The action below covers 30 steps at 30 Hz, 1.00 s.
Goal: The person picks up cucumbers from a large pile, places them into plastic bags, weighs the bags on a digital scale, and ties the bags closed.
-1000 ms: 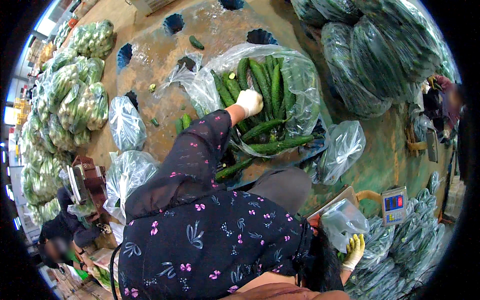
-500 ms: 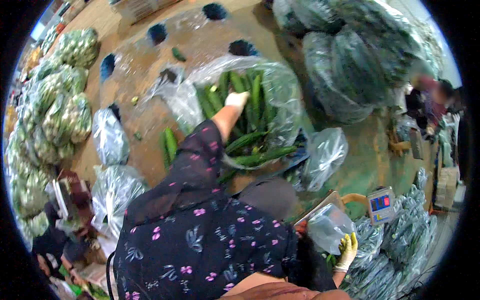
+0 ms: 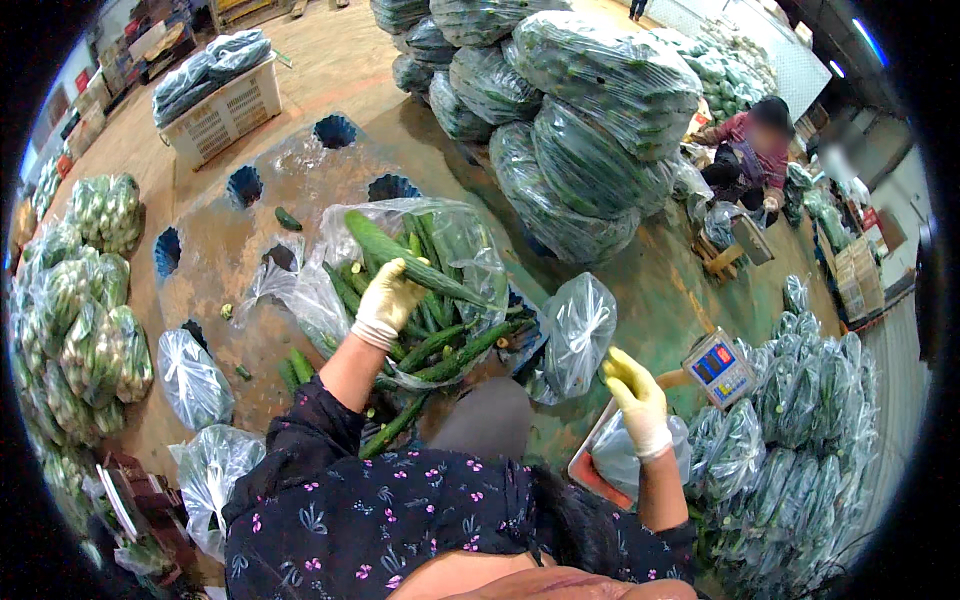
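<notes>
I observe the pale-gloved left hand (image 3: 390,300) grasping a long dark-green cucumber (image 3: 425,270) over an open-mouthed clear plastic bag (image 3: 484,255) holding similar cucumbers (image 3: 437,345); the pale-gloved right hand (image 3: 636,393), spread loosely, appears released near a bulging clear plastic bag (image 3: 578,340), though its palm shows poorly

Floor (image 3: 640,310): worn, brown with patchy green | Wall (image 3: 893,440), far right: pale grey, ribbed | Ceiling (image 3: 842,36), upper right: dark, with lit tube lights (image 3: 870,43)

I'm in a produce-packing warehouse: bulging vegetable sacks (image 3: 600,150) piled at one o'clock, smaller bagged vegetables (image 3: 95,340) at nine, a digital scale (image 3: 718,368) towards four.
</notes>
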Each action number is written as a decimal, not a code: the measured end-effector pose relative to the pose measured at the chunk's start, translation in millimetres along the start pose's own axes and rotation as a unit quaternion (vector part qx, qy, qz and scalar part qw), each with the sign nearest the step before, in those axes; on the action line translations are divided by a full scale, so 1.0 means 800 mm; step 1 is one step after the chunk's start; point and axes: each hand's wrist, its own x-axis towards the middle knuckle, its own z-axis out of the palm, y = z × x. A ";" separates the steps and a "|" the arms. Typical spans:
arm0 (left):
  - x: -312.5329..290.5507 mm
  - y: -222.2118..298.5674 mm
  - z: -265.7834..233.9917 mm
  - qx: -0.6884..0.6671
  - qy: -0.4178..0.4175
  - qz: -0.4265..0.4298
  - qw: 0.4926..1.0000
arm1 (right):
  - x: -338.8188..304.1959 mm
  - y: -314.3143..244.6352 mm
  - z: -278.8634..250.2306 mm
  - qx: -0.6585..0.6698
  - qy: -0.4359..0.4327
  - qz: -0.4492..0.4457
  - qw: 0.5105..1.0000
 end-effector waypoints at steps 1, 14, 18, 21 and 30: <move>-0.013 -0.015 0.020 0.017 -0.031 -0.020 0.999 | 0.008 -0.015 0.018 -0.085 -0.013 -0.065 0.994; -0.098 -0.096 0.131 -0.079 -0.163 -0.145 0.973 | -0.014 -0.076 0.081 -0.473 -0.074 -0.199 0.855; -0.091 -0.094 0.120 -0.103 -0.122 -0.148 0.976 | -0.014 -0.095 0.105 -0.402 -0.186 -0.272 0.854; -0.094 -0.085 0.120 -0.141 -0.144 -0.177 0.963 | -0.010 -0.100 0.120 -0.282 -0.348 -0.270 0.852; -0.103 -0.044 0.083 0.022 -0.266 -0.116 0.957 | 0.060 -0.103 0.133 -0.326 -0.160 -0.345 0.866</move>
